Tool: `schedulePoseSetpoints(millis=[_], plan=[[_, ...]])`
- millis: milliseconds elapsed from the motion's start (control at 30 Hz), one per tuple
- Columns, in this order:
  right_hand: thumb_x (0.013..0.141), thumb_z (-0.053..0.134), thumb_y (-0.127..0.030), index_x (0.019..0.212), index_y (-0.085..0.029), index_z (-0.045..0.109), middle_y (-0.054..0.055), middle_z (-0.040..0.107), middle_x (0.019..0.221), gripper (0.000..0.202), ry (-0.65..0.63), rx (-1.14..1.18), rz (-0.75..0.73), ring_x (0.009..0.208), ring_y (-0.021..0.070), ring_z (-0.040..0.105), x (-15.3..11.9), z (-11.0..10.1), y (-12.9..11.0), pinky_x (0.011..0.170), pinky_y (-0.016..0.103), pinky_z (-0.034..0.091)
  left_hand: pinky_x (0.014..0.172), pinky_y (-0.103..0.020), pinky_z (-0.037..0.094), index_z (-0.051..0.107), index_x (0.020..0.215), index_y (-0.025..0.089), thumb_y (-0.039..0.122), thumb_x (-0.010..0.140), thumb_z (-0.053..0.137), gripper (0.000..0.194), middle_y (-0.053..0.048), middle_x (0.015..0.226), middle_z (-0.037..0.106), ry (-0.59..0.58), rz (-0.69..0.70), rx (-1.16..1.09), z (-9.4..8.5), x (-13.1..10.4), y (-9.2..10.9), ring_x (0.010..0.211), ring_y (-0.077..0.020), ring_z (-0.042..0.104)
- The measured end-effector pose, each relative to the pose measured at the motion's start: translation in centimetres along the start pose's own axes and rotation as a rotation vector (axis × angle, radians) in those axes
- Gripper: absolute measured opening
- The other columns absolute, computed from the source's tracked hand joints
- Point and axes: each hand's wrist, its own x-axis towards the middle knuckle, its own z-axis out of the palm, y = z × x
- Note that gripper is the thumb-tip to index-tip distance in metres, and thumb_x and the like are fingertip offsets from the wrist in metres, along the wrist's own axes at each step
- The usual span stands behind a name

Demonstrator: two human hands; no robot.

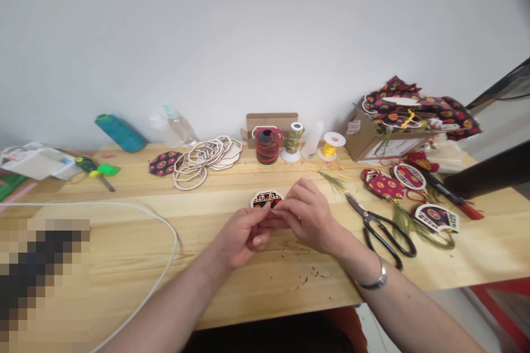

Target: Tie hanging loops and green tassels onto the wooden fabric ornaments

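Note:
Near the middle of the table is a small ornament [265,198], a pale cut-out wooden lattice over dark patterned fabric. My left hand [244,231] is closed on its lower edge, the thumb lying on top. My right hand [308,212] meets it from the right, with thumb and fingers pinched together at the same edge; what they pinch is too small to make out. Fingers of both hands hide the ornament's lower part. Black-handled scissors [379,226] lie on the table right of my right hand. Dark scraps [312,276] are scattered in front of my hands.
Wooden frames [202,160], a patterned fabric piece [164,162] and a teal thread cone [121,132] are at the left. Red cord [267,149] and a yellow spool [331,146] stand behind. Finished-looking ornaments [385,185] and a cardboard box [372,138] occupy the right. A white cable [171,231] curves leftward.

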Motion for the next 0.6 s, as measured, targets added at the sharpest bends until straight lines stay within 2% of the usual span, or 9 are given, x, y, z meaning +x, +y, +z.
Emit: schedulePoseSetpoints(millis=[200, 333, 600], plan=[[0.088, 0.047, -0.016, 0.078, -0.016, 0.062, 0.004, 0.054, 0.072, 0.018, -0.157, -0.097, -0.124, 0.073, 0.0166, 0.04, -0.3, -0.3, -0.5, 0.067, 0.032, 0.033, 0.036, -0.013, 0.013, 0.068, 0.07, 0.009, 0.025, 0.07, 0.073, 0.016, 0.001, 0.057, 0.056, 0.054, 0.049, -0.026, -0.2, 0.1, 0.0, 0.035, 0.0035, 0.028], [0.09, 0.044, -0.016, 0.078, -0.016, 0.061, 0.004, 0.054, 0.074, 0.02, -0.219, -0.104, -0.164, 0.073, 0.0164, 0.04, -0.2, -0.4, -0.6, 0.068, 0.032, 0.033, 0.036, -0.011, 0.016, 0.068, 0.069, 0.009, 0.022, 0.067, 0.075, 0.015, 0.003, 0.053, 0.05, 0.079, 0.057, -0.053, -0.2, 0.2, 0.1, 0.037, 0.0032, 0.027], [0.088, 0.043, -0.011, 0.073, -0.015, 0.058, 0.004, 0.053, 0.075, 0.022, -0.261, -0.095, -0.244, 0.074, 0.0159, 0.039, 0.0, -0.3, -1.2, 0.067, 0.03, 0.034, 0.037, -0.012, 0.014, 0.066, 0.069, 0.009, 0.023, 0.066, 0.076, 0.017, 0.009, 0.041, 0.033, 0.119, 0.076, -0.078, -0.3, 0.3, 0.3, 0.037, 0.0006, 0.024]])
